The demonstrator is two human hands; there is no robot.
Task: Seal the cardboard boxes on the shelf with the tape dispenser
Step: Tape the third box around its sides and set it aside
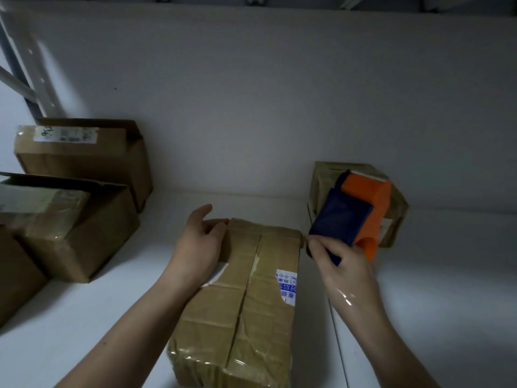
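Left hand [200,242]: fingers loosely extended, resting on the far left corner of the cardboard box [251,289], apparently to steady it. Right hand [344,264]: curled round the tape dispenser [355,211], held at the box's far right corner, probably to start a strip; contact unclear. Box lies on the shelf [84,317].

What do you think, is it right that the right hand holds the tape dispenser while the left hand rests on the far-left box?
Not quite. The head view shows the left hand resting on the middle cardboard box; the right hand does hold the tape dispenser.
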